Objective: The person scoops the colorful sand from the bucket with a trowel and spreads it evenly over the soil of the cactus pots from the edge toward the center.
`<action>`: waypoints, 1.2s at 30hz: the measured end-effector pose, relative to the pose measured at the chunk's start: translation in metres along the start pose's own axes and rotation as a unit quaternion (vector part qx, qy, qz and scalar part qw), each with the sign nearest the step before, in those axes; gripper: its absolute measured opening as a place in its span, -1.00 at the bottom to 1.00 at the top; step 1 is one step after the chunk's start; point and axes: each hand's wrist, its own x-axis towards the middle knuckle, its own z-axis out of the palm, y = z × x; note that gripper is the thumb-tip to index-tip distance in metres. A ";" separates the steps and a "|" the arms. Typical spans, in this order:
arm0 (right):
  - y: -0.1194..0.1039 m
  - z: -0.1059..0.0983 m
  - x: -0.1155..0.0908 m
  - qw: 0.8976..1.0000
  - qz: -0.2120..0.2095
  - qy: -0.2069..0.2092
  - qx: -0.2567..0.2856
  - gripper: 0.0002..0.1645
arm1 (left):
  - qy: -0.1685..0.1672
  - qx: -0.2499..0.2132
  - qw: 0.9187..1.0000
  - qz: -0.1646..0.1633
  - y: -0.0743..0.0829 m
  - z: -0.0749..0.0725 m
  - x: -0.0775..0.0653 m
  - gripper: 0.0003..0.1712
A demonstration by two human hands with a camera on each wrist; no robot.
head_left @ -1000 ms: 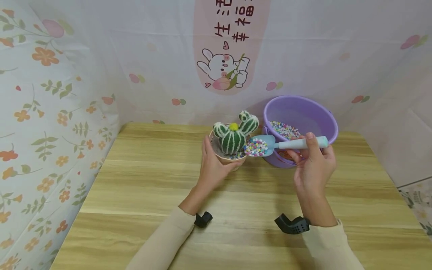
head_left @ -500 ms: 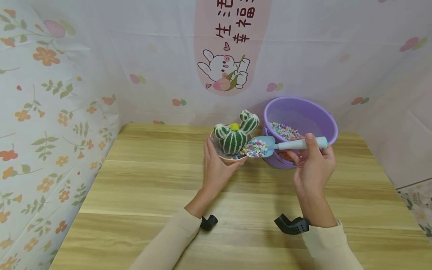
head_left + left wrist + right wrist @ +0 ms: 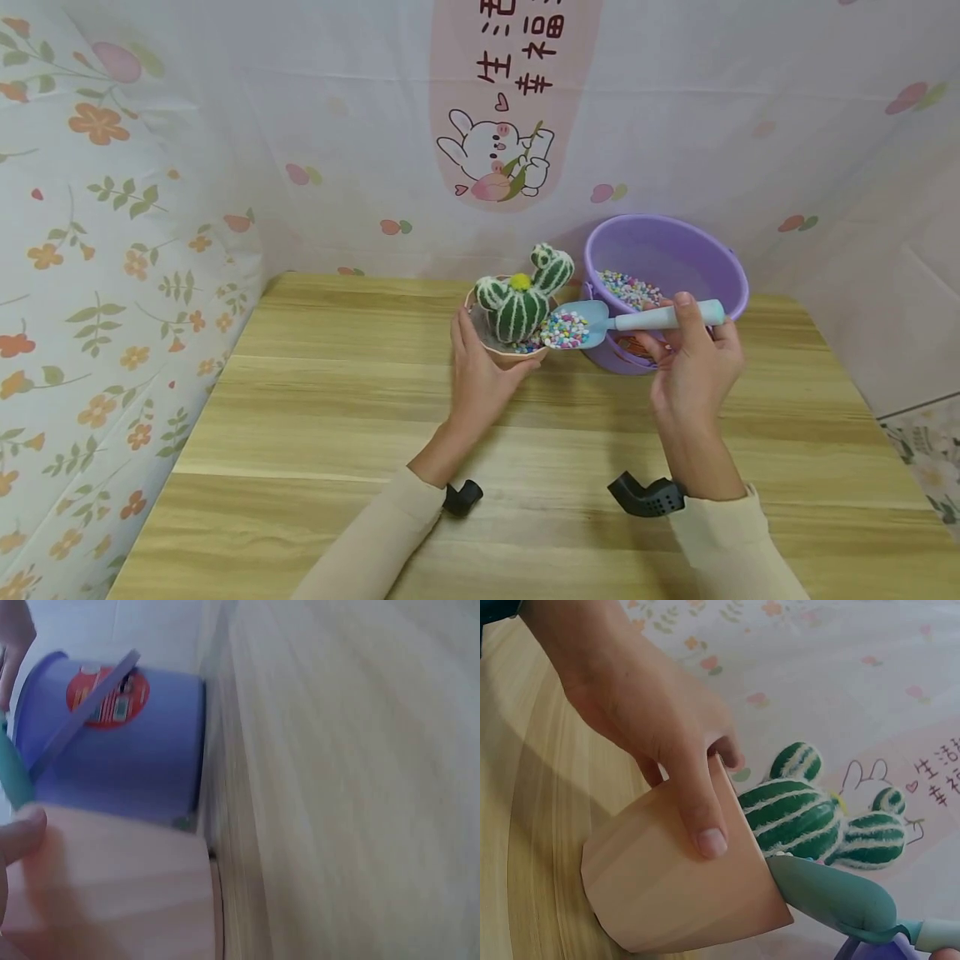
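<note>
On my head feed I've got a streaky wood-look table [image 3: 322,400], grain running side to side. Behind it hangs a creased white sheet [image 3: 352,150] dotted with pink buds, plus a pink patch [image 3: 450,75] with a cartoon bunny [image 3: 487,150] and dark red writing [image 3: 495,67]. The left-hand cloth [image 3: 112,275] is all orange flowers and green leaves. Light's pretty soft, with a faint shine on the tabletop.
</note>
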 end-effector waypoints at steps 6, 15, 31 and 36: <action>0.000 0.001 0.001 1.000 0.002 0.001 0.002 -0.58 | -0.036 -0.019 0.999 0.007 -0.009 -0.009 0.008 0.55; -0.001 0.003 0.001 1.000 0.006 0.002 -0.003 -0.55 | -0.007 -0.011 1.000 0.015 -0.007 -0.001 0.004 0.56; -0.001 0.009 0.001 1.000 0.005 -0.003 -0.011 -0.53 | 0.042 0.016 0.999 -0.010 0.004 0.015 -0.004 0.53; -0.002 0.010 0.001 1.000 0.002 -0.013 -0.025 -0.54 | 0.023 0.004 1.000 0.001 0.002 0.007 -0.001 0.48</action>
